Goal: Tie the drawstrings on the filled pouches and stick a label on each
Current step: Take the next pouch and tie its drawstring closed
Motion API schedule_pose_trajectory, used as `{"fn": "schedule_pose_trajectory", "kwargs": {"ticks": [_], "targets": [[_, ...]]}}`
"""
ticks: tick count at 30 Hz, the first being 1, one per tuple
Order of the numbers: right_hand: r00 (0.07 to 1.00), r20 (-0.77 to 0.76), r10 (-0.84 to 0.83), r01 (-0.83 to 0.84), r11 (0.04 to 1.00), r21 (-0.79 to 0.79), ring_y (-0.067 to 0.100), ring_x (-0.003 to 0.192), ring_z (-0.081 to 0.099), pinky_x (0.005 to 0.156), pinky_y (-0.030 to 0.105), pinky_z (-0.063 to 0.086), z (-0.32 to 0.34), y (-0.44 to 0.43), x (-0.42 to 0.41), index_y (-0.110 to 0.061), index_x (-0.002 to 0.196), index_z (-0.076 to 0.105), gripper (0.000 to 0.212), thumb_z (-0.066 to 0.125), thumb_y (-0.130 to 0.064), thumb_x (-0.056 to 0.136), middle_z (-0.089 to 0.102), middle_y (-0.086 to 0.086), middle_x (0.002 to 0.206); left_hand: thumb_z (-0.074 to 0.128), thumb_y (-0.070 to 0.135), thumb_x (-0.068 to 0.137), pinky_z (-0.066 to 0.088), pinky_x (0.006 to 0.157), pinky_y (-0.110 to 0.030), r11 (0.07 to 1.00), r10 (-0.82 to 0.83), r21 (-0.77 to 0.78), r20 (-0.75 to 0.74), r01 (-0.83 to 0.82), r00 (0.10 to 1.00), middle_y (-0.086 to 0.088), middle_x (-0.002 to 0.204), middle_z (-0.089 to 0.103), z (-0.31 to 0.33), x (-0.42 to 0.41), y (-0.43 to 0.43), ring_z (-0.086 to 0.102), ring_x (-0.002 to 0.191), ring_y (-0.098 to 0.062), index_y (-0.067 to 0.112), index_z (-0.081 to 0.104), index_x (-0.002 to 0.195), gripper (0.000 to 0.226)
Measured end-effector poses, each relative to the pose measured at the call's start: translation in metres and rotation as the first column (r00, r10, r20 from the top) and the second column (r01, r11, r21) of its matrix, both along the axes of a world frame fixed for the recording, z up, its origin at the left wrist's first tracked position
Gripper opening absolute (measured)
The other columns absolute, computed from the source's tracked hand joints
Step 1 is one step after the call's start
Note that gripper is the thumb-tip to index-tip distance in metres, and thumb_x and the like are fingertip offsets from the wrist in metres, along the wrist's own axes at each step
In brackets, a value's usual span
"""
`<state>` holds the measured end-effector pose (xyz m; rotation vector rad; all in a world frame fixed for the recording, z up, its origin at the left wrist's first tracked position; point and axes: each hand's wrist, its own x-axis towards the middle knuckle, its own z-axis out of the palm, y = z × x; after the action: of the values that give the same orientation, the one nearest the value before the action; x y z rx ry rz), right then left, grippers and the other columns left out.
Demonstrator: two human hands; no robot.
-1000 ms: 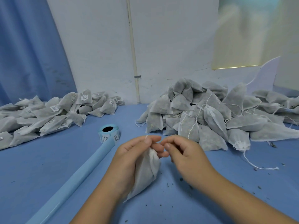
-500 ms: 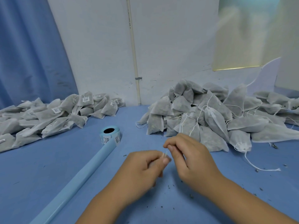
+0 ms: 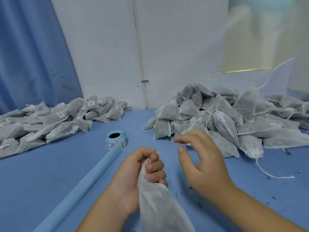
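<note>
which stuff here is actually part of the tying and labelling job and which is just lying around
Part of the job:
- pouch gripped by the left hand
- right hand, open
- label roll
- untied pile
- labelled pile

Just lying about:
- blue tube
- loose string
- scattered crumbs

Soft, even, cool light; faint shadows. Right hand (image 3: 203, 162) motion-blurred. Upper-right pane (image 3: 260, 36) hazy, glaring. Wide-angle bending at edges.

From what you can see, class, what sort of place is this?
Probably a small hand-packing workshop: a heap of unlabelled filled pouches, a pile of labelled pouches, and a label roll on the blue table.
</note>
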<state>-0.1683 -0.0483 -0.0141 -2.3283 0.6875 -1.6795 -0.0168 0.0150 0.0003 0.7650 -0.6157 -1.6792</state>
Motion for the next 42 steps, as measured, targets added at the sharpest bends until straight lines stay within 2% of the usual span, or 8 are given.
{"fn": "schedule_pose_trajectory", "kwargs": {"ticks": [3, 5, 9, 12, 21, 28, 33, 42], "targets": [[0.984, 0.093, 0.152, -0.156, 0.987, 0.044, 0.005, 0.074, 0.052, 0.07, 0.013, 0.039, 0.007, 0.01, -0.001, -0.015, 0.082, 0.064, 0.013, 0.052, -0.021, 0.083, 0.055, -0.01, 0.076, 0.053, 0.018, 0.076, 0.036, 0.047, -0.023, 1.0, -0.02, 0.0, -0.059, 0.02, 0.998, 0.005, 0.04, 0.033, -0.002, 0.002, -0.002, 0.034, 0.03, -0.011, 0.014, 0.049, 0.054, 0.023], [0.968, 0.087, 0.235, -0.248, 0.951, 0.187, 0.008, 0.065, 0.051, 0.062, 0.016, 0.039, 0.006, 0.018, 0.002, -0.021, 0.073, 0.062, 0.009, 0.057, -0.022, 0.08, 0.054, -0.011, 0.067, 0.054, 0.018, 0.077, 0.037, 0.047, -0.023, 0.999, -0.044, -0.014, -0.054, 0.043, 0.998, 0.005, 0.04, 0.034, -0.003, 0.002, -0.002, 0.035, 0.031, -0.011, 0.013, 0.051, 0.055, 0.023], [0.954, 0.132, 0.268, -0.298, 0.823, 0.484, 0.002, 0.056, 0.046, 0.057, 0.013, 0.037, 0.002, 0.018, 0.008, -0.023, 0.066, 0.064, 0.02, 0.065, -0.011, 0.082, 0.053, -0.016, 0.058, 0.054, 0.021, 0.078, 0.041, 0.047, -0.025, 0.993, -0.106, -0.054, 0.013, 0.107, 0.994, 0.004, 0.04, 0.036, -0.004, 0.0, -0.001, 0.035, 0.031, -0.011, 0.012, 0.053, 0.056, 0.024], [0.947, 0.151, 0.282, -0.316, 0.75, 0.581, 0.001, 0.054, 0.044, 0.054, 0.013, 0.036, 0.003, 0.016, 0.007, -0.019, 0.066, 0.065, 0.021, 0.065, -0.005, 0.082, 0.053, -0.016, 0.055, 0.056, 0.022, 0.076, 0.042, 0.046, -0.025, 0.991, -0.106, -0.066, 0.107, 0.114, 0.989, 0.004, 0.041, 0.036, -0.003, -0.002, 0.001, 0.036, 0.031, -0.011, 0.012, 0.053, 0.056, 0.023], [0.922, 0.128, 0.365, -0.347, 0.633, 0.692, 0.0, 0.043, 0.037, 0.041, 0.011, 0.03, 0.013, 0.015, 0.001, -0.017, 0.066, 0.064, 0.021, 0.064, -0.005, 0.082, 0.046, -0.014, 0.05, 0.06, 0.026, 0.072, 0.043, 0.047, -0.028, 0.997, 0.013, -0.077, 0.343, 0.015, 0.939, 0.0, 0.044, 0.037, -0.002, -0.004, 0.002, 0.034, 0.034, -0.013, 0.011, 0.054, 0.054, 0.024], [0.91, 0.05, 0.412, -0.296, 0.562, 0.773, 0.005, 0.054, 0.048, 0.048, 0.016, 0.036, 0.012, 0.011, -0.003, -0.023, 0.064, 0.065, 0.021, 0.063, -0.013, 0.083, 0.06, -0.009, 0.056, 0.064, 0.017, 0.072, 0.041, 0.051, -0.027, 0.986, 0.042, -0.157, 0.527, 0.049, 0.849, -0.005, 0.047, 0.042, 0.001, -0.002, 0.005, 0.036, 0.036, -0.015, 0.01, 0.055, 0.054, 0.021], [0.879, 0.077, 0.471, -0.341, 0.508, 0.791, 0.019, 0.065, 0.046, 0.065, 0.036, 0.037, 0.008, 0.008, -0.002, -0.026, 0.061, 0.065, 0.01, 0.056, -0.024, 0.066, 0.062, -0.003, 0.06, 0.06, 0.023, 0.077, 0.038, 0.052, -0.028, 0.985, 0.001, -0.141, 0.578, 0.099, 0.816, -0.006, 0.051, 0.045, 0.003, 0.002, 0.007, 0.038, 0.038, -0.015, 0.01, 0.059, 0.057, 0.024], [0.866, 0.085, 0.492, -0.365, 0.506, 0.782, 0.021, 0.067, 0.044, 0.067, 0.038, 0.034, 0.002, 0.003, 0.0, -0.026, 0.063, 0.065, 0.01, 0.056, -0.025, 0.066, 0.06, -0.001, 0.061, 0.073, 0.02, 0.074, 0.045, 0.048, -0.027, 0.998, 0.018, -0.06, 0.571, 0.02, 0.821, -0.007, 0.062, 0.051, 0.004, 0.004, 0.007, 0.04, 0.036, -0.015, 0.009, 0.066, 0.063, 0.017]]}}
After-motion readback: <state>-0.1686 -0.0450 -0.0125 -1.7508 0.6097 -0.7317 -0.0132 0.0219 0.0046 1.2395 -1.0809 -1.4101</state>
